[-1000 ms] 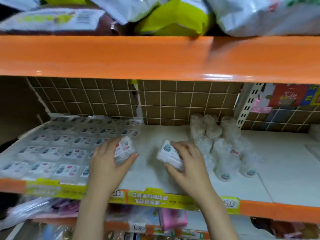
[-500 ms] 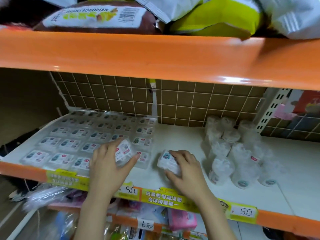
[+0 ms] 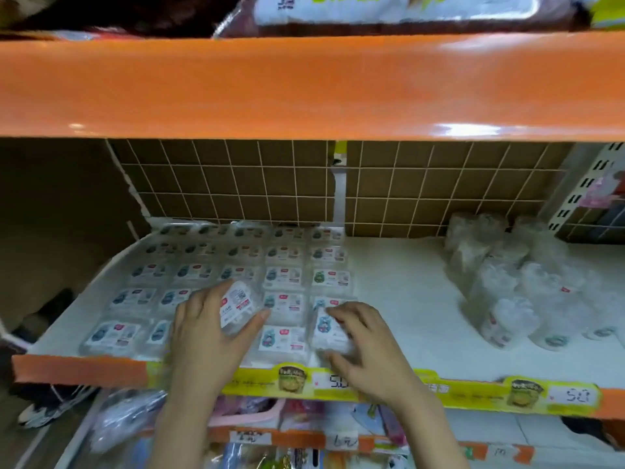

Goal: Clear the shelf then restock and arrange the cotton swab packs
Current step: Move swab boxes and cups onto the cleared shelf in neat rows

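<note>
Left hand (image 3: pixel 209 330) curled round one cotton swab pack (image 3: pixel 236 306), right hand (image 3: pixel 365 343) gripping another pack (image 3: pixel 329 333) at shelf (image 3: pixel 399 299) front. Probably light, stiff, slick; best pinched by side edges.

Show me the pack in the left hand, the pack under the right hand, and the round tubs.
Left-hand pack (image 3: pixel 236 308), head view: its printed label.
Right-hand pack (image 3: pixel 329 331), head view: its top face.
Round tubs (image 3: pixel 514 286), head view: middle of the cluster.

my left hand (image 3: pixel 206 330) gripping one swab pack (image 3: pixel 236 304), my right hand (image 3: pixel 363 343) gripping another pack (image 3: pixel 329 333), both over the white shelf (image 3: pixel 399 299) beside the laid rows (image 3: pixel 236 265)
</note>
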Demonstrator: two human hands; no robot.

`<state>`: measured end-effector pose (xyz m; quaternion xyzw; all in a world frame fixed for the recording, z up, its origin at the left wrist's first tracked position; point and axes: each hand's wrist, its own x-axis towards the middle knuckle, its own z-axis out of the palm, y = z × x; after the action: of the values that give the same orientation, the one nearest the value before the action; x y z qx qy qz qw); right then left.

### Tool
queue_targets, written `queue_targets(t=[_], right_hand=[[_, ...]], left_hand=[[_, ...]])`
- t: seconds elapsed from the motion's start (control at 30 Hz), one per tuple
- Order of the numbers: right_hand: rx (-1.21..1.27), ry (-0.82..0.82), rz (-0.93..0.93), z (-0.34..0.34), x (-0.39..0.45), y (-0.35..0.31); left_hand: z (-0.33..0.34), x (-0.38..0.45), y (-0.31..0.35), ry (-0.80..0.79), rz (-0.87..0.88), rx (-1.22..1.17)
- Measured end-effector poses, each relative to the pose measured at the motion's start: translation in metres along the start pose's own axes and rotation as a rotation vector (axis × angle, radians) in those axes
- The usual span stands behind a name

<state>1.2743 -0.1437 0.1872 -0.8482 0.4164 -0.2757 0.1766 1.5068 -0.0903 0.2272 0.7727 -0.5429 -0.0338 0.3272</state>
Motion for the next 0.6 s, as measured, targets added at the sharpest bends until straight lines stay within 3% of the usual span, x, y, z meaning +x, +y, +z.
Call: queue_targets(t=[0.3,0.6], right_hand=[[-0.071,0.242,0.117,0.013,0.006,-0.023],[-0.116,0.241,0.202,0.020,0.004,-0.024]], left_hand=[[0.003,0.033,-0.038,-0.090,0.121,-0.049],[0.019,0.044,-0.040,-0.101,0.203,-0.084]])
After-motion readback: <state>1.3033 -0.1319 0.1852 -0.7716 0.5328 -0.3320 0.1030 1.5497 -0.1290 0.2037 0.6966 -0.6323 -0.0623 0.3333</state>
